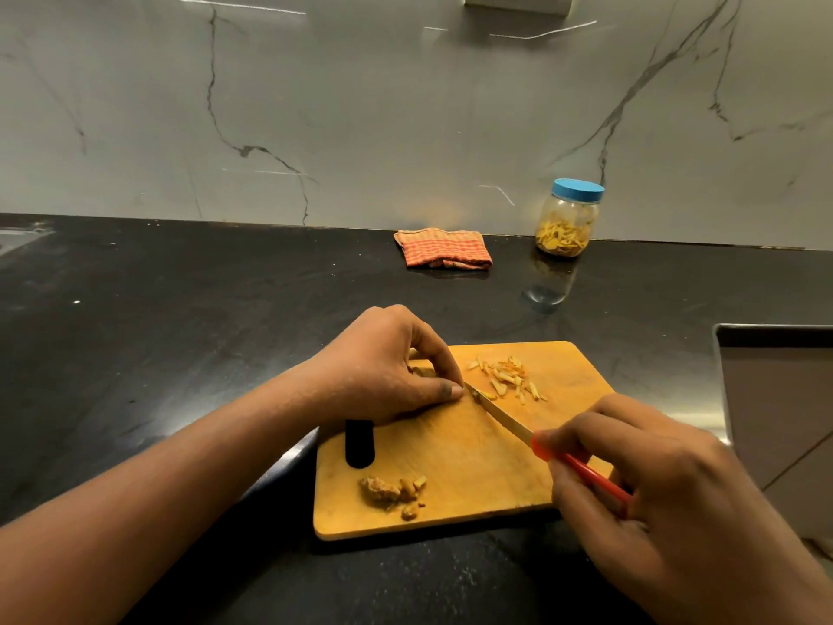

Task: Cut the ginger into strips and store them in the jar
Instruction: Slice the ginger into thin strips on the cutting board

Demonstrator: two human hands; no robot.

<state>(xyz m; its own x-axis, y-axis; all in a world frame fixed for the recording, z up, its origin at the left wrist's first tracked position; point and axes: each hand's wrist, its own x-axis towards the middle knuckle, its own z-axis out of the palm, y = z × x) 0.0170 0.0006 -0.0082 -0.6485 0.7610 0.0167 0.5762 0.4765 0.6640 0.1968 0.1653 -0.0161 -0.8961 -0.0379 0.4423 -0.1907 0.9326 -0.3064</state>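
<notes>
As the left hand (383,367) pins a piece of ginger (423,371) to the cutting board (450,448) under curled fingers (444,376), the right hand (653,489) grips a knife (500,415) by its red handle, fingers wrapped round it. The blade tip meets the board just beside the left fingertips. The ginger is mostly hidden beneath them.

Just beyond the blade, a loose pile of cut ginger strips (509,378) lies on the board. On the near side of the left hand, a clump of brown scraps (390,491) sits close to the board's near edge.

Well beyond both hands, at the back of the black surface (180,331), a clear jar (568,227) stands with its blue lid on, partly filled with yellow strips. A folded orange checked cloth (444,249) lies left of it, against the marble wall (405,106).
</notes>
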